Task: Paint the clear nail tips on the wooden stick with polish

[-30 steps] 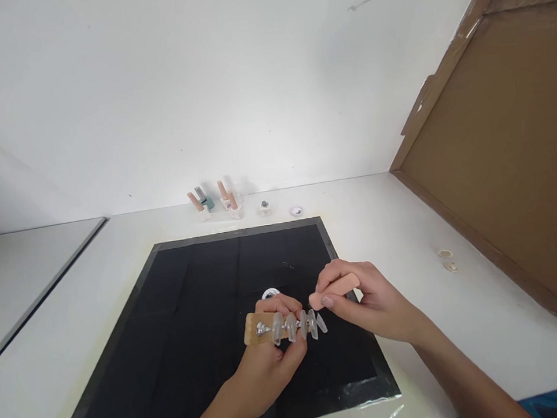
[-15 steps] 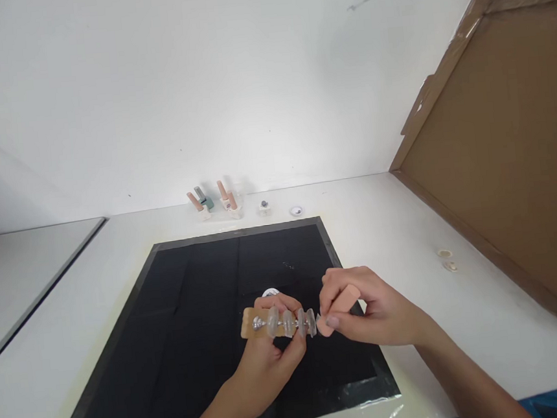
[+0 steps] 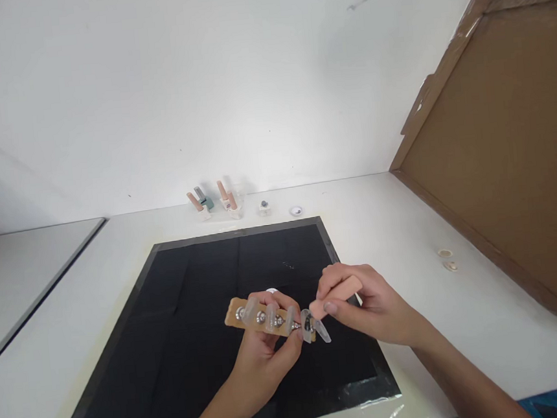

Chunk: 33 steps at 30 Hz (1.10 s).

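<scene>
Over the dark mat, my left hand (image 3: 269, 350) is closed around a tan nail-practice stand (image 3: 232, 312). Small silver posts along it carry several clear nail tips (image 3: 270, 316). My right hand (image 3: 365, 302) pinches a peach bar that looks like a nail buffer (image 3: 346, 288). The buffer's lower end is at the right end of the stand, beside the last clear tip (image 3: 322, 331); whether they touch I cannot tell. Behind my left fingers shows part of a small white round dish (image 3: 272, 291), mostly hidden.
Along the wall stand nail polish bottles (image 3: 233, 210) with peach and grey caps, a small clear jar (image 3: 265, 208) and a white dish (image 3: 297, 211). The black mat (image 3: 193, 294) is taped to the white table. Two small pale pieces (image 3: 449, 265) lie near a cardboard panel (image 3: 499, 170) at right.
The stand has turned in my left hand, its left end moving up and left, so its base and tips show more. The buffer has tilted flatter and moved slightly up in my right hand.
</scene>
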Motion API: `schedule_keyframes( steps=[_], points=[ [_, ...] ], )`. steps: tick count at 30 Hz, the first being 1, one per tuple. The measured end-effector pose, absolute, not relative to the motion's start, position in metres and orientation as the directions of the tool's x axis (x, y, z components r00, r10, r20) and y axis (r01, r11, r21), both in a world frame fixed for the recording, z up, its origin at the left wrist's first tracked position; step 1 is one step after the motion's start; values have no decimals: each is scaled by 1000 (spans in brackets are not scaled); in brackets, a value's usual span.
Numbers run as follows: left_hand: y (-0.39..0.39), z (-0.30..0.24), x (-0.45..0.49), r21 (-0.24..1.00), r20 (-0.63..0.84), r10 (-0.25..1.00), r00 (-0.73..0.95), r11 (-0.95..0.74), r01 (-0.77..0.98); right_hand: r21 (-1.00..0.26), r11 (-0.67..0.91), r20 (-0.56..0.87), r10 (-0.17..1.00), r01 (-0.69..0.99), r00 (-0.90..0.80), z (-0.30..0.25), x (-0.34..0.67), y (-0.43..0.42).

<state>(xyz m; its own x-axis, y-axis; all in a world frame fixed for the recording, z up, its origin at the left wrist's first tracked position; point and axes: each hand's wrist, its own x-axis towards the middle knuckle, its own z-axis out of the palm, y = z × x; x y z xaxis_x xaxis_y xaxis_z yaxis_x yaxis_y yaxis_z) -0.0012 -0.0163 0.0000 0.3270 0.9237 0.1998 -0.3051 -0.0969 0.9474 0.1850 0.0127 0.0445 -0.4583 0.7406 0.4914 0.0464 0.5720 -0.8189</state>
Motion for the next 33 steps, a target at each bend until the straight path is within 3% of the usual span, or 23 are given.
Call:
schedule_keyframes(
  steps=[4, 8, 12, 17, 20, 24, 33],
  points=[
    [-16, 1, -2, 934, 182, 928, 325, -59, -353, -823, 568, 527, 760, -3, -380, 43, 186, 13],
    [-16, 3, -1, 923, 173, 931, 323, -39, -382, -817, 565, 547, 693, -117, -469, 42, 184, 13],
    [-16, 7, -1, 907, 164, 929, 333, -10, -420, -804, 594, 551, 721, -32, -420, 43, 183, 12],
    [-13, 7, -3, 863, 73, 914, 399, 143, -484, -897, 418, 441, 825, -144, -353, 46, 187, 12],
    [-11, 8, -4, 834, -12, 902, 431, 246, -494, -911, 318, 407, 799, -263, -442, 43, 191, 14],
    [-9, 12, -5, 791, -104, 878, 468, 358, -496, -890, 311, 447, 735, -333, -509, 40, 188, 16],
    [-9, 8, -9, 729, -134, 804, 579, 476, -492, -920, 299, 390, 745, -252, -541, 40, 183, 10]
  ],
)
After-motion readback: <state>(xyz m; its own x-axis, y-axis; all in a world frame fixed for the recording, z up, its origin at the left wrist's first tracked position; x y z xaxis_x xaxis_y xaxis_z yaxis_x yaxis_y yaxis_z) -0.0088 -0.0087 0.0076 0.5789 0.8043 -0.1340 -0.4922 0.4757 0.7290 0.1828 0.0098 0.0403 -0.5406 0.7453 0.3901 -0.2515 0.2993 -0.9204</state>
